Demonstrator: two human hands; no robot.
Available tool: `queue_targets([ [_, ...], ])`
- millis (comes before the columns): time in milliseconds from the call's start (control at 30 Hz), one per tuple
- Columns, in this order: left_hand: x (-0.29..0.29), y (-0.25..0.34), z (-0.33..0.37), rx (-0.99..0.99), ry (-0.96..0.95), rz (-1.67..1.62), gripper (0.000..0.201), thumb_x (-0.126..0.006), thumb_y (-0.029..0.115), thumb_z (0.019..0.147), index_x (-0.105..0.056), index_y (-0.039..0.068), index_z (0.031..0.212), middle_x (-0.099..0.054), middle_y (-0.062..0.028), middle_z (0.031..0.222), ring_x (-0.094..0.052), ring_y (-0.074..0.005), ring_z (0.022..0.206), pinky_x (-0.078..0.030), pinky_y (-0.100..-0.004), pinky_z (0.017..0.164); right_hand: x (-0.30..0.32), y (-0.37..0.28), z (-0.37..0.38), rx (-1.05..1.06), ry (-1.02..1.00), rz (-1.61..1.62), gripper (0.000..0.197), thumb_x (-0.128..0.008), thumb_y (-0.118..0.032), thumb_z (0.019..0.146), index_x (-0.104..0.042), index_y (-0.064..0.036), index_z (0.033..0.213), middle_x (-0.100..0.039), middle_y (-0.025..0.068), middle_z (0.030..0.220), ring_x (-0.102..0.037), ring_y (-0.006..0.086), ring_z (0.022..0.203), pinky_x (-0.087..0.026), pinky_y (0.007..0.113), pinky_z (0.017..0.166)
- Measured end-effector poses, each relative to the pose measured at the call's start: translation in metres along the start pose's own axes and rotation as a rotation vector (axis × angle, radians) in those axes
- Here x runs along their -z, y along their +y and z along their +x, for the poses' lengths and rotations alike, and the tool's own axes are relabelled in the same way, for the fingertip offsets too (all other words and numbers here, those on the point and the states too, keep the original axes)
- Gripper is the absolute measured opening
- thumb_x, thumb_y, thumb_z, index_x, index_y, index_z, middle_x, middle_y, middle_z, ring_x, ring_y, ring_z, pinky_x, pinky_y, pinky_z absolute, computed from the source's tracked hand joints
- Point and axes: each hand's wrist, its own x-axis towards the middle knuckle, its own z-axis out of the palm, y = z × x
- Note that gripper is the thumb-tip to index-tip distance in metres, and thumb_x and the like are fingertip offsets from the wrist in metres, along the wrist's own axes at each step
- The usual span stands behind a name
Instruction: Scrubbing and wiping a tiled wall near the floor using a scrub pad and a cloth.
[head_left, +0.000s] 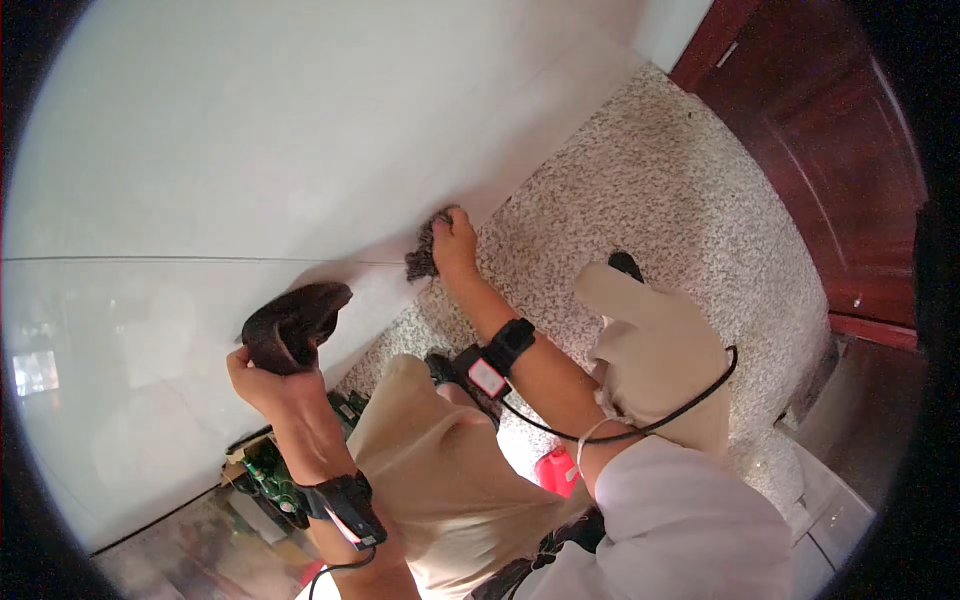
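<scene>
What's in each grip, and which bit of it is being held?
The left grip holds a dark cloth by its lower edge. The right grip holds a grey rag by its upper right side.

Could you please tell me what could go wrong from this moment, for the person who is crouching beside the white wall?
The black cable loops loosely from the right wrist over the leg; it might snag as the right hand moves the grey rag.

The left forearm passes close above green bottle-like things, so it could knock them.

The left hand grips only the dark brown cloth's lower edge; it might slip.
</scene>
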Motion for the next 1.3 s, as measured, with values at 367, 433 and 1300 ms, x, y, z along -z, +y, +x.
queue_targets([
  [367,-0.001,-0.013,0.003,0.043,-0.068,0.004,0.033,-0.038,0.021,0.065,-0.052,0.002,0.088,-0.055,-0.0121,0.092,-0.054,-0.0261,0.082,-0.046,-0.0382,0.067,0.004,0.038,0.022,0.066,0.137,-0.081,0.026,-0.046,-0.011,0.076,-0.044,0.0018,0.098,-0.051,0.0212,0.090,-0.050,0.0352,0.082,-0.039,0.038,0.073],
  [433,0.003,-0.001,0.007,0.013,-0.015,-0.013,0.032,-0.038,0.022,0.065,-0.052,0.004,0.087,-0.055,-0.0103,0.090,-0.053,-0.0268,0.081,-0.044,-0.0402,0.067,-0.015,0.006,-0.007,0.210,0.075,-0.074,0.024,-0.045,-0.011,0.078,-0.043,0.0017,0.097,-0.050,0.0199,0.087,-0.050,0.0327,0.081,-0.038,0.037,0.072],
  [1300,0.005,0.002,0.006,0.045,-0.037,-0.014,0.032,-0.040,0.021,0.063,-0.052,0.004,0.087,-0.055,-0.0102,0.089,-0.053,-0.0261,0.081,-0.045,-0.0396,0.066,-0.018,-0.033,-0.056,0.356,0.010,0.031,0.019,-0.045,-0.009,0.075,-0.040,-0.0004,0.092,-0.049,0.0222,0.071,-0.047,0.0414,0.066,-0.038,0.044,0.058],
])
